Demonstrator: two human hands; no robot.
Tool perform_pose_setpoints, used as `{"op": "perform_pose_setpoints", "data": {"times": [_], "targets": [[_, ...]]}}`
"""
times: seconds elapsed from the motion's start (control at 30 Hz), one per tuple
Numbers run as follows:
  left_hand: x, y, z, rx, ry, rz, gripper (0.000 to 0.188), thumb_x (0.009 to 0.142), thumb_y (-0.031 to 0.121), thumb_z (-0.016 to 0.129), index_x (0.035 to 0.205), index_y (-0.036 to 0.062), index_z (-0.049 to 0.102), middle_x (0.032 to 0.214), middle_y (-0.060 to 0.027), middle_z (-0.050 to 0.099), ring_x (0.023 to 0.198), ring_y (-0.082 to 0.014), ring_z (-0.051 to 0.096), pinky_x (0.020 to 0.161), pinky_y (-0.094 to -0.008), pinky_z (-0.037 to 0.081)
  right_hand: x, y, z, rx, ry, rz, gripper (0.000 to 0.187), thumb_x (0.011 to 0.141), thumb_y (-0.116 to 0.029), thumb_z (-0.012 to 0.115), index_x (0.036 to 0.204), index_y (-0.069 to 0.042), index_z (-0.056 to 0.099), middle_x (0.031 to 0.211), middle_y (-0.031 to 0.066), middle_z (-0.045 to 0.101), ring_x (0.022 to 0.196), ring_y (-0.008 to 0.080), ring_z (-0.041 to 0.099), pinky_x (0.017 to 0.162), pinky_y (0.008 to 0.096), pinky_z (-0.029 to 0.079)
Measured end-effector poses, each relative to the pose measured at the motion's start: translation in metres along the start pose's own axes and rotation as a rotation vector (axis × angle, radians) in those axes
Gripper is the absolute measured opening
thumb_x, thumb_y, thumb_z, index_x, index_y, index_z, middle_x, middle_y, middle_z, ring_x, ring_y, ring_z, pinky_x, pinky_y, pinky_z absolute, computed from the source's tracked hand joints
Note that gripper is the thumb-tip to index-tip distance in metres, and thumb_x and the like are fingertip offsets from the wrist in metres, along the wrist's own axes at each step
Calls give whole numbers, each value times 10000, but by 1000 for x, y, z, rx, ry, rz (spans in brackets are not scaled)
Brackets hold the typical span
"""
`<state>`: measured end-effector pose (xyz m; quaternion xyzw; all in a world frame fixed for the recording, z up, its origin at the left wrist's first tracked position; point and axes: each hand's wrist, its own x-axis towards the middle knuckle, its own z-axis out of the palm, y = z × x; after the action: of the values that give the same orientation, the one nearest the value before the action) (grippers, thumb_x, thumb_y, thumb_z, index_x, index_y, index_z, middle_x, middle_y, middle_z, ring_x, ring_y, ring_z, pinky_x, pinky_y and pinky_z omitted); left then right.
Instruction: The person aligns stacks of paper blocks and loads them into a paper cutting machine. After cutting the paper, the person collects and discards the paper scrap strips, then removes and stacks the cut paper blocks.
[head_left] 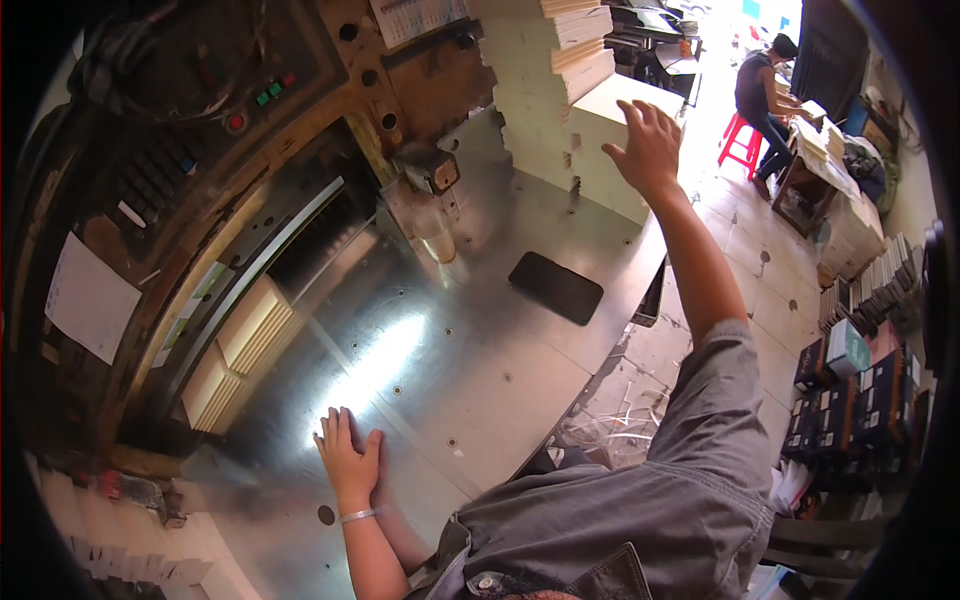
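My left hand (pixel 348 462) lies flat on the shiny metal table (pixel 470 400) of a large cutting machine, fingers spread, with a band round the wrist. My right hand (pixel 650 152) is stretched out to the far right, fingers apart, over or beside a block of cream-coloured paper (pixel 625 115); whether it touches the paper I cannot tell. Taller paper stacks (pixel 530 100) rise just left of that block. A black phone (pixel 556 288) rests on the table between my hands. Under the machine's blade bar sit cut paper piles (pixel 240 345), away from both hands.
The machine's front panel (pixel 220 130) carries green and red buttons. A metal block (pixel 428 168) stands on the table near the paper. Paper scraps (pixel 625 410) litter the floor. Dark boxes (pixel 850 400) line the right side. Another person (pixel 765 100) sits on a red stool (pixel 740 143).
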<state>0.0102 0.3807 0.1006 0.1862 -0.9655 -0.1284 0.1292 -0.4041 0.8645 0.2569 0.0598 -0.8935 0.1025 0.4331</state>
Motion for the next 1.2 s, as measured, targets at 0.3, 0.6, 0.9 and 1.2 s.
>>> {"op": "perform_pose_setpoints", "data": {"times": [0.3,0.6,0.9,1.2], "targets": [[0,5,-2,-2,37,-21,733,907,435,728,1473,9,539,1587,-237,450,1506,-427,354,1271,-559,166,79,-52,48,-288,-538,104,925,682,-498,933,1402,-92,517,1375,122,598,1312,298,581,1074,486,487],[-1,3,0,-36,64,-28,701,893,422,740,1438,14,573,1555,-225,495,1489,-414,389,1260,-559,203,108,-41,50,-194,-569,47,730,553,-360,1001,1134,-24,714,1190,155,733,1125,301,717,938,400,594],[2,-3,4,-39,79,-11,692,882,389,754,1430,5,575,1554,-227,496,1481,-425,396,1256,-566,205,118,-44,45,-258,-650,-10,574,554,-371,991,990,-51,797,1030,135,788,994,287,765,855,393,620],[1,2,-3,-60,79,-26,689,867,381,767,1417,7,585,1536,-226,514,1467,-430,413,1252,-568,217,117,-47,75,-404,-733,40,478,532,-326,1005,892,-109,776,778,-2,699,673,189,688,385,376,480]]}}
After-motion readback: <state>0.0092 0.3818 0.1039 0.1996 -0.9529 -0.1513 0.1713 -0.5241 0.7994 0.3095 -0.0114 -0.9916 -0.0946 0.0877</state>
